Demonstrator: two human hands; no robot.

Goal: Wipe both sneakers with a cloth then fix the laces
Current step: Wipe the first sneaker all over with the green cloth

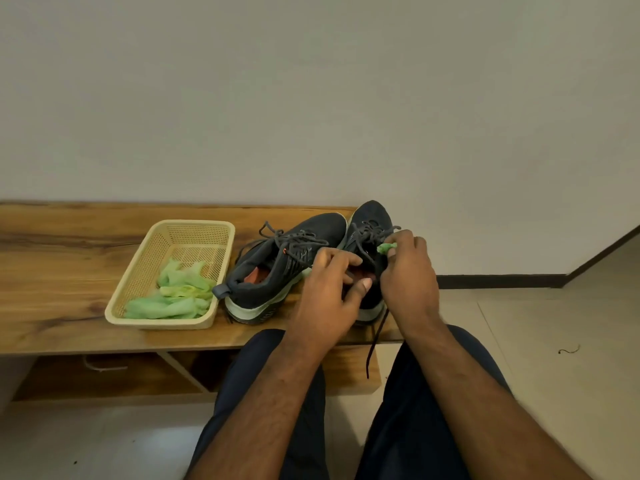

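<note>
2 dark sneakers on wooden bench (pixel 69 271), side by side, toes far. left sneaker (pixel 277 271) leans, laces loose. right sneaker (pixel 370 220) held: left hand (pixel 325 292) grips its collar, right hand (pixel 408 271) pinches green cloth (pixel 384 248) against the laces. 1 lace (pixel 375 341) hangs over near bench edge. left: tan basket (pixel 194 226) holding green cloths (pixel 173 296).

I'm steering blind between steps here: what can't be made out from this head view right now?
- Right sneaker: heel and opening hidden by both hands.
- Green cloth: only a tuft shows; the right hand covers the rest.
- Left hand: its fingertips are out of sight at the sneaker's opening.
- Left sneaker: far side hidden by its own body.
</note>
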